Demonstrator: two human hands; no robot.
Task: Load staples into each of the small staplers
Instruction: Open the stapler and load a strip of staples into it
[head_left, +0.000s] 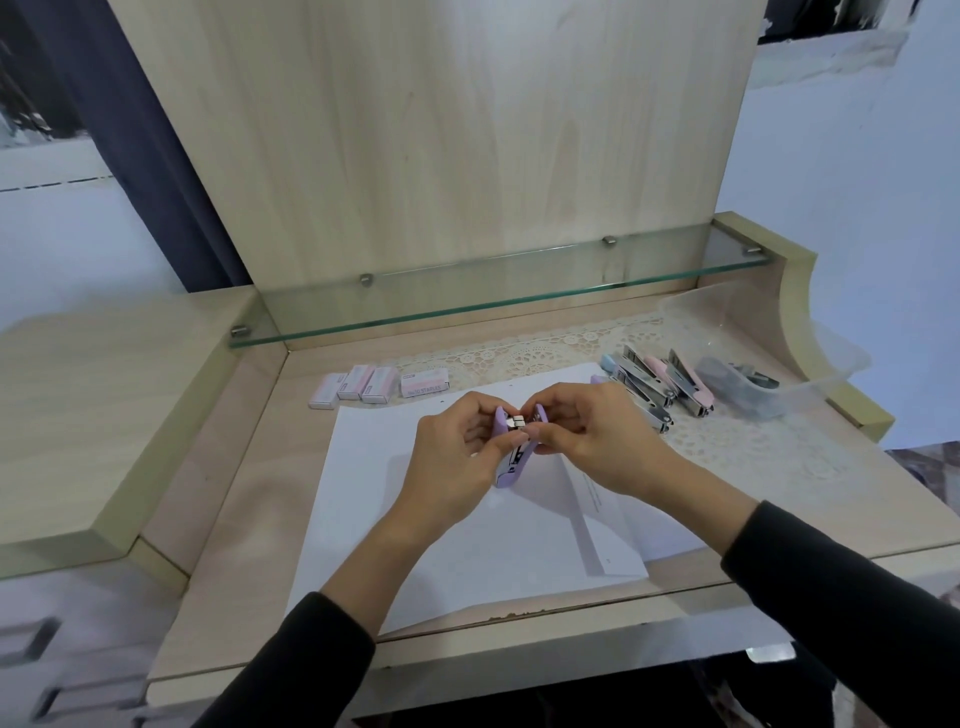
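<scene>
Working over the white paper sheet (467, 545) at the middle of the desk (249, 499), you hold a lilac stapler (511, 457) opened up between both hands. Toward the desk's back-left corner, three small pink staple boxes (350, 387) lie side by side, with a fourth, labelled staple box (424, 382) just beside them on the right, all near the edge of the lace mat (519, 358). Your left hand (457, 462) wraps round the stapler's lilac body, fingers curled closed on it, thumb near the metal channel. Your right hand (582, 441) meets it from the other side, its fingertips (540, 431) pinched at the stapler's open top; whether they hold a strip of staples is too small to tell. Both dark sleeves (841, 587) reach in from the desk's front edge. Toward the back-right corner, a cluster of opened small staplers (660, 384) in blue and pink lies on the lace mat, their metal magazines exposed. Just beside them on the right, a clear plastic tub (810, 384) on its side holds a dark grey stapler (737, 382). A glass shelf (467, 306) spans the back edge.
</scene>
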